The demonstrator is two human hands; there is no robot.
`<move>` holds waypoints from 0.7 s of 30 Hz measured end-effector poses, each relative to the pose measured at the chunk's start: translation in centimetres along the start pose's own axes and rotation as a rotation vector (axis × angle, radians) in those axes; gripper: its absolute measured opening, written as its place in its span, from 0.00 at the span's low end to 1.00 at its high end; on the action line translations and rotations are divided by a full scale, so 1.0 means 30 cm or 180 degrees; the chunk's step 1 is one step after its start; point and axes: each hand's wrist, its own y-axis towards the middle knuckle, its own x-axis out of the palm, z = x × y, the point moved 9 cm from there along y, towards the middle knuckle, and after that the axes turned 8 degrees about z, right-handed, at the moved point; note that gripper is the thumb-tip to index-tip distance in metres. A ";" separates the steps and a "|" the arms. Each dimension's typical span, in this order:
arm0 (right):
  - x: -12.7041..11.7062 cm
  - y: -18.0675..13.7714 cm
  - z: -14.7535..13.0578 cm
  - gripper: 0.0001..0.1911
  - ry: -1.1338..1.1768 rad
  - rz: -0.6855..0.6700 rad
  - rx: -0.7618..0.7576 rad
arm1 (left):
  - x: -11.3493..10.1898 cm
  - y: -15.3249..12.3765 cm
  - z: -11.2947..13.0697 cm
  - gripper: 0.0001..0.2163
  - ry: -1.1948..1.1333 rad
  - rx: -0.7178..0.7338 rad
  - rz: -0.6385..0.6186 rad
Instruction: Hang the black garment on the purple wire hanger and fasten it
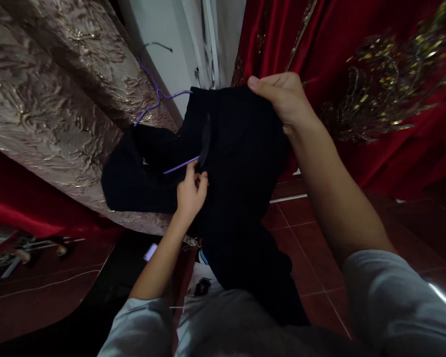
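A black garment [241,163] hangs in front of me, partly on a purple wire hanger [159,96] whose hook points up to the left. My right hand [282,99] is closed on the garment's upper edge and holds it up. My left hand [191,191] is lower, its fingers pinched on the hanger's purple arm and the dark cloth beside it. The rest of the hanger is hidden inside the fabric.
A crinkled beige-gold fabric [59,99] hangs at the left. Red cloth with gold embroidery [375,74] fills the right. A white wall or door frame [193,39] stands behind. Below lie red floor tiles [308,233], and a phone [150,252] rests on a dark surface.
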 end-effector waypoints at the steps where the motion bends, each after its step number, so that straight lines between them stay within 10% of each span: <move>1: 0.001 0.003 -0.006 0.13 -0.0013 0.0051 0.0043 | 0.006 -0.003 0.005 0.13 0.0060 0.0041 -0.0031; 8: -0.177 -0.057 0.047 0.20 0.0248 0.1050 0.0338 | 0.000 -0.035 0.080 0.08 0.0149 0.0494 0.0178; 15: -0.365 -0.249 0.142 0.04 -0.0008 0.1734 -0.0318 | 0.072 -0.162 0.037 0.07 -0.0087 0.0043 -0.0195; 19: -0.316 -0.520 0.059 0.19 -0.1058 0.2549 -0.1509 | 0.099 -0.238 0.016 0.06 -0.0437 -0.0344 0.0054; 21: -0.241 -0.653 0.118 0.07 -0.0746 0.2660 -0.1189 | 0.091 -0.262 0.018 0.07 -0.0640 -0.0468 0.0410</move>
